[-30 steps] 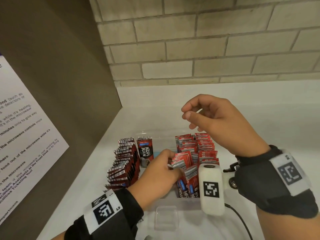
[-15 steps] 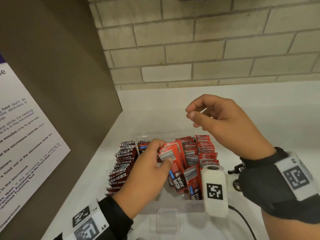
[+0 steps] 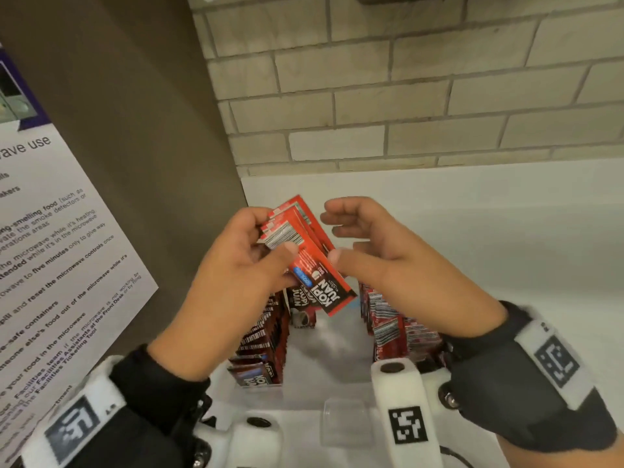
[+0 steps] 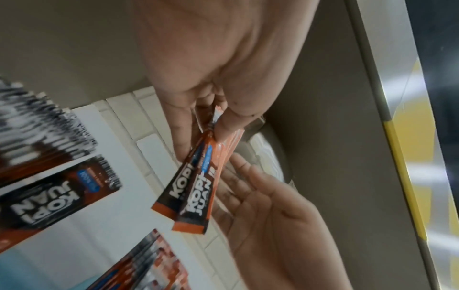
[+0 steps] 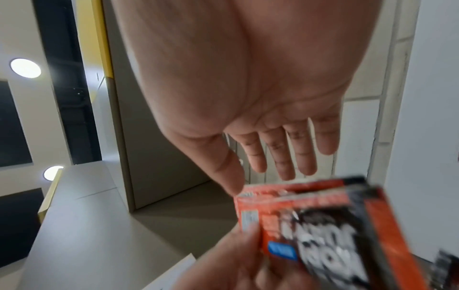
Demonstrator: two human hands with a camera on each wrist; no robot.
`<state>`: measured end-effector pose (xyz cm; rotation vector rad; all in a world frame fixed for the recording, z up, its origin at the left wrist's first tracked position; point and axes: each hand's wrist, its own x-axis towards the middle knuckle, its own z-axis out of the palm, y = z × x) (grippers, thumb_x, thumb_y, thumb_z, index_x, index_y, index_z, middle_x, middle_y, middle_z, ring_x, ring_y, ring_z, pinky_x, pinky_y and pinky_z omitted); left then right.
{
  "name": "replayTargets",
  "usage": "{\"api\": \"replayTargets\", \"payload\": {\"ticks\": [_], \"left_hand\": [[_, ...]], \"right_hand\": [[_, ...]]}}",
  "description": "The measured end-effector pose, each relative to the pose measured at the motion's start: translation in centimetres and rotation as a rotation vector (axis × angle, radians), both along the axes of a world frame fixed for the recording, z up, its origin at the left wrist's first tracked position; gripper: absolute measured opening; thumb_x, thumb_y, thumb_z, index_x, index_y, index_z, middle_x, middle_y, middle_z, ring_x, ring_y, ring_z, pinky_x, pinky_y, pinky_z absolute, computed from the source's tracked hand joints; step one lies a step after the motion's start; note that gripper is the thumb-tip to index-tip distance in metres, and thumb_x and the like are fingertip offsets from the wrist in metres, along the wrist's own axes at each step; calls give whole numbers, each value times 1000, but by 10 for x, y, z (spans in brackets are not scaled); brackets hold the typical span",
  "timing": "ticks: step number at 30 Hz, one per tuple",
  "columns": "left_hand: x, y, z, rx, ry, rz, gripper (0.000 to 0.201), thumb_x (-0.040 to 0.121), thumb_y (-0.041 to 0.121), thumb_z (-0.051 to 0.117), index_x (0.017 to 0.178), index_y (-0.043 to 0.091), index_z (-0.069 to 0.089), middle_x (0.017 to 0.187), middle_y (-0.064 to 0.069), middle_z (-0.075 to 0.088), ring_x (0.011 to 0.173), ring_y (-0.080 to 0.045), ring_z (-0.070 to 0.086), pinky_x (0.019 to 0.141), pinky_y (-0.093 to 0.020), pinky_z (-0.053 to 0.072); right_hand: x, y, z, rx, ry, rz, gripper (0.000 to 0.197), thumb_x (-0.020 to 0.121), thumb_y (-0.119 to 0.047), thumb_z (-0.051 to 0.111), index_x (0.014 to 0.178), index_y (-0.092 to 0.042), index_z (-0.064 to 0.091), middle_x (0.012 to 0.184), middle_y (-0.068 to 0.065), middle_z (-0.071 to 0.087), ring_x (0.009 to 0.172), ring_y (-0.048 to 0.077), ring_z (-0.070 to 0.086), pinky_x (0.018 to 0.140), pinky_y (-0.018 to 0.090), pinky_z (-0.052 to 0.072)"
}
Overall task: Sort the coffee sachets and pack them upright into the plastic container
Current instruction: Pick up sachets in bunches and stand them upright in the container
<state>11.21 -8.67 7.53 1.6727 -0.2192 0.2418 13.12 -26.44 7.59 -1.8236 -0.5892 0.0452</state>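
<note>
**Sachets lifted above the container**

Nearest, the clear plastic container [image 3: 341, 393] holds upright sachet rows [image 3: 266, 336] along both sides. Above it, the left hand [image 3: 233, 282] pinches a fanned bunch of coffee sachets [image 3: 304, 255] between thumb and fingers. The right hand [image 3: 398, 265], fingers relaxed and spread, sits just beside the bunch, thumb tip at its edge.

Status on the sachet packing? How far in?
Well along. Done: upright rows of sachets stand along the left and right sides of the plastic container. In hand: the left hand pinches a small bunch of sachets above it; the right hand, open, is beside the bunch. Left: the bare middle strip.
</note>
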Motion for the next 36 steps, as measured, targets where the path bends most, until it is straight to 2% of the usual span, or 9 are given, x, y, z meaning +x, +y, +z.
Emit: {"api": "replayTargets", "payload": {"ticks": [6,10,12,14,16,21,25,30,36], "left_hand": [[3,10,14,-143,13,-33,34,86,7,59,119,11,54,101,-5,68,78,-11,71,61,-19,55],[5,20,14,-211,-3,32,47,78,30,64,121,12,56,100,-5,71,86,-14,70,69,-24,55],[3,22,12,-223,-3,-5,46,88,39,59,124,12,56,112,-9,69,102,-22,65,86,-36,52],[-2,22,6,-287,47,-99,46,90,35,47,128,11,55,123,-14,63,113,-29,56,96,-42,41],[-6,21,2,-369,106,-215,44,91,26,42,131,9,53,123,-18,60,108,-28,54,91,-39,42],[-7,13,-3,-488,121,-356,41,92,19,41,130,8,49,110,-10,66,87,-16,65,64,-27,52],[-9,6,-3,-518,106,-316,42,91,21,43,131,7,47,122,-16,63,109,-25,63,82,-37,55],[-12,12,1,-557,122,-340,45,87,14,46,131,9,49,126,-21,60,114,-36,60,89,-46,54],[-16,15,2,-412,106,-193,35,90,12,56,125,11,54,118,-16,66,105,-30,66,79,-40,57]], "right_hand": [[-4,32,-1,-20,-6,143,55,94,-15,51,140,-31,26,124,-7,56,109,12,57,95,40,48],[-1,48,0,229,130,151,56,82,-20,55,134,-29,35,119,-2,60,105,17,59,81,36,54],[2,53,0,372,203,172,58,81,-15,59,133,-27,36,117,4,61,100,17,59,80,35,51],[2,58,0,518,298,217,56,85,-3,61,132,-20,33,108,6,64,89,17,60,73,31,50],[-2,61,1,621,373,257,44,85,-1,55,122,-13,35,97,4,64,75,17,60,63,27,51],[-6,64,0,363,111,79,21,89,-12,60,102,-19,44,98,-2,57,77,12,62,60,27,54],[-7,57,2,104,-190,-134,21,84,-26,64,94,-28,47,82,-12,53,75,2,52,65,19,46],[-2,58,-4,175,-195,-260,26,77,-25,71,88,-27,48,89,-9,45,76,-1,45,67,10,38],[1,61,-8,289,-93,-209,20,78,-24,72,91,-24,57,88,-2,52,63,2,46,62,14,45]]}}
